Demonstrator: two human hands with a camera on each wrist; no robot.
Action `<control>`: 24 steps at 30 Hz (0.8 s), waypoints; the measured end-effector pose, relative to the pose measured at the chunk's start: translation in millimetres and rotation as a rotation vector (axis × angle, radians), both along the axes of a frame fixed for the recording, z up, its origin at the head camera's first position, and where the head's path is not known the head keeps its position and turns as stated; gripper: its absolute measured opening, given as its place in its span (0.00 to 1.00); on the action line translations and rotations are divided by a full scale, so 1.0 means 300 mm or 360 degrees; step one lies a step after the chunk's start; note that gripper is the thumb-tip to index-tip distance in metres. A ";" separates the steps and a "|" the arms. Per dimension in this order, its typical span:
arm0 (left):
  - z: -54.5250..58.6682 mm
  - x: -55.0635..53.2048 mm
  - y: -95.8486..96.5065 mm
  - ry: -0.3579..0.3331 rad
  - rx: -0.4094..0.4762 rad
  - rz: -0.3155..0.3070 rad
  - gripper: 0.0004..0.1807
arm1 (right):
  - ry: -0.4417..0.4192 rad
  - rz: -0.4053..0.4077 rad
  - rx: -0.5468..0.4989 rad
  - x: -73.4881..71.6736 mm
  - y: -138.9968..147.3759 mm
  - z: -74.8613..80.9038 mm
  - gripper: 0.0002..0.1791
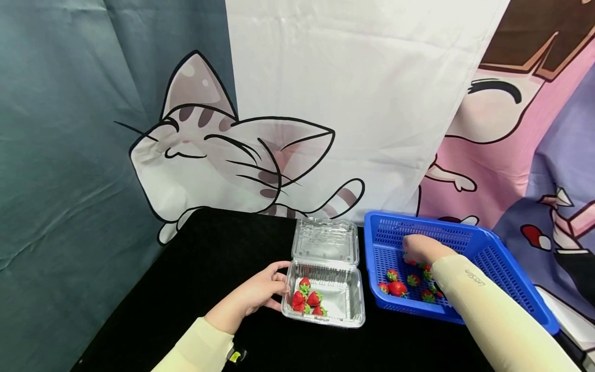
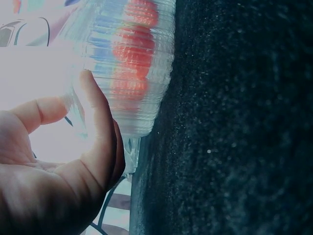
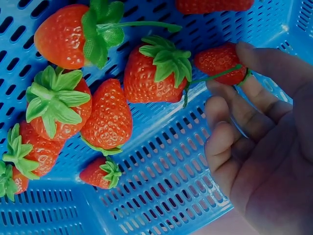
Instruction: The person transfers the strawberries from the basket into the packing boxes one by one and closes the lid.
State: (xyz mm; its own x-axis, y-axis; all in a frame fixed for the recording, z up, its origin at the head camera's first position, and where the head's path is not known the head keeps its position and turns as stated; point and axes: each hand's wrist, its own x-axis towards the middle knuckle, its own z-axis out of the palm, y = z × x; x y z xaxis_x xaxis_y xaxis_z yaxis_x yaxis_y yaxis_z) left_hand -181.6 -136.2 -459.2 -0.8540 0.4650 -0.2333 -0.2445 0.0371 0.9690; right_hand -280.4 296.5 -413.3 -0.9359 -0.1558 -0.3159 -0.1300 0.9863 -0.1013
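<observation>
My left hand [image 1: 262, 289] holds the left rim of a clear plastic clamshell box [image 1: 341, 321], its thumb and fingers at the edge in the left wrist view. The box's lid [image 1: 325, 242] is folded back. Several red strawberries [image 1: 314, 298] with green leaves lie in the box's left half. My right hand [image 1: 420, 249] reaches into a blue plastic basket [image 1: 378, 219]. In the right wrist view, its thumb and fingers pinch a small strawberry [image 3: 219, 61] at the leafy end. Other strawberries [image 3: 107, 115] of different sizes lie close by on the slotted basket floor.
Black cloth [image 1: 204, 258] covers the table under the box and basket. Behind it hangs a printed curtain [image 1: 297, 77] with a cartoon cat. The basket stands just right of the box, a narrow gap between them. A white edge [image 1: 564, 320] shows beyond the basket at right.
</observation>
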 end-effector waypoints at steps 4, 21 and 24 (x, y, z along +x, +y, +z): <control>-0.001 0.000 0.000 0.0000 0.0006 -0.0005 0.42 | -0.0009 -0.0010 -0.0018 0.000 0.001 -0.003 0.15; 0.001 0.000 0.000 -0.0013 0.0009 0.0005 0.42 | 0.0115 0.0174 -0.0309 0.028 -0.046 0.124 0.09; -0.002 -0.003 -0.001 -0.0015 0.0010 0.0007 0.42 | 0.0120 0.0187 -0.0340 0.036 -0.055 0.151 0.09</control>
State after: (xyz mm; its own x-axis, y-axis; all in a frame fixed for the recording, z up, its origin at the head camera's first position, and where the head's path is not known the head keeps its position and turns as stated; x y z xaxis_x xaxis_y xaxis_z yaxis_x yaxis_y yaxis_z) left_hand -182.5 -136.5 -459.8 -0.8539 0.4627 -0.2383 -0.2535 0.0300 0.9669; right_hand -269.7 280.1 -368.0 -0.9272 -0.3204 -0.1940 -0.2574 0.9214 -0.2911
